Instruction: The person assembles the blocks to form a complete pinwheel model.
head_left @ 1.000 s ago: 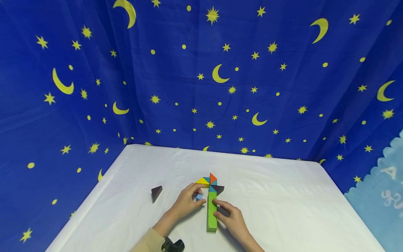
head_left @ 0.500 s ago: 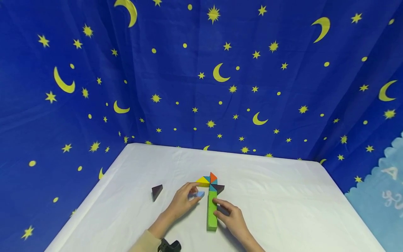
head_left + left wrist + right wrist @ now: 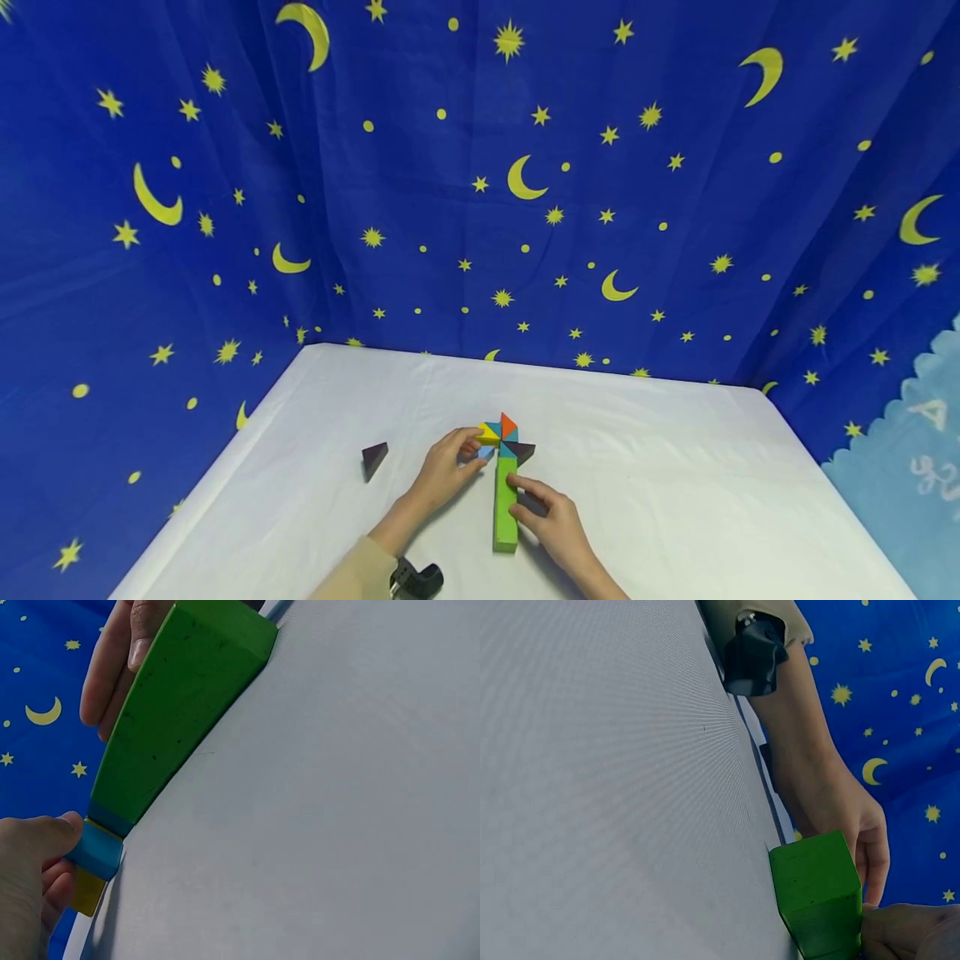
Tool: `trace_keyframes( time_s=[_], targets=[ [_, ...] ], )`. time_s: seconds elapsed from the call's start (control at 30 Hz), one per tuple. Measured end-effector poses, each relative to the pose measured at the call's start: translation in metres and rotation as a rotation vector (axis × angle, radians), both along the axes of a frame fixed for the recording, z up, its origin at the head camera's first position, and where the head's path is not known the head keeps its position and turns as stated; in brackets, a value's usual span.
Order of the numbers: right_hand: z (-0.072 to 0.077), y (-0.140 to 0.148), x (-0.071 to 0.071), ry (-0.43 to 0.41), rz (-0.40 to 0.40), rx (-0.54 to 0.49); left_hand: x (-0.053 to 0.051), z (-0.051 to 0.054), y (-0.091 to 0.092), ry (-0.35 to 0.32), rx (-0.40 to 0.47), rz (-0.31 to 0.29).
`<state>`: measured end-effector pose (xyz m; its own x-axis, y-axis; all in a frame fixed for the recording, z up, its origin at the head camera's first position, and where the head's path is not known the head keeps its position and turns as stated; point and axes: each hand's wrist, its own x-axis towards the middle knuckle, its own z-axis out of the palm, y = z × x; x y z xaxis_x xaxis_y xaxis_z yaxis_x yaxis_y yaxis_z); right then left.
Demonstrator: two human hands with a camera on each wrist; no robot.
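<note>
A light blue triangular block is pinched by my left hand, just below the yellow triangular block. In the left wrist view the thumb lies on this blue block, with fingers curled below. A row of green blocks runs toward me from a pinwheel-like group: an orange triangle, small teal pieces and a dark triangle. My right hand touches the green row's right side with thumb and fingertips. In the right wrist view the green end face shows.
A loose dark triangular block lies left of my left hand on the white tabletop. Blue star-patterned cloth stands behind and beside the table. A black wrist device sits by the left sleeve.
My left hand first drew back left with the light blue block, then moved right and forward, bringing it up beside the yellow block. My right hand stays on the green row.
</note>
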<state>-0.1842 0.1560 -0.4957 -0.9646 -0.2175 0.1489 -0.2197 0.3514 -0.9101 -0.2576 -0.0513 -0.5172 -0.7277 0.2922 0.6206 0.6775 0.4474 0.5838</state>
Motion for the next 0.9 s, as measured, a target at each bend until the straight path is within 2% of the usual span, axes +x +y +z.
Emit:
trace_keyframes(
  time_s=[0.23, 0.37, 0.7, 0.9],
  targets=[
    [0.027, -0.005, 0.013, -0.016, 0.013, 0.002, -0.004, -0.001, 0.006, 0.003, 0.028, -0.002],
    [0.032, -0.007, 0.015, -0.011, 0.011, 0.004, -0.007, 0.001, 0.008, -0.011, 0.032, 0.004],
    [0.03, -0.006, 0.014, -0.008, 0.012, 0.004, -0.01, 0.001, 0.013, -0.036, 0.043, 0.013],
    [0.005, 0.0, 0.001, 0.003, 0.003, 0.004, -0.013, 0.0, 0.014, -0.028, 0.04, 0.017]
  ],
)
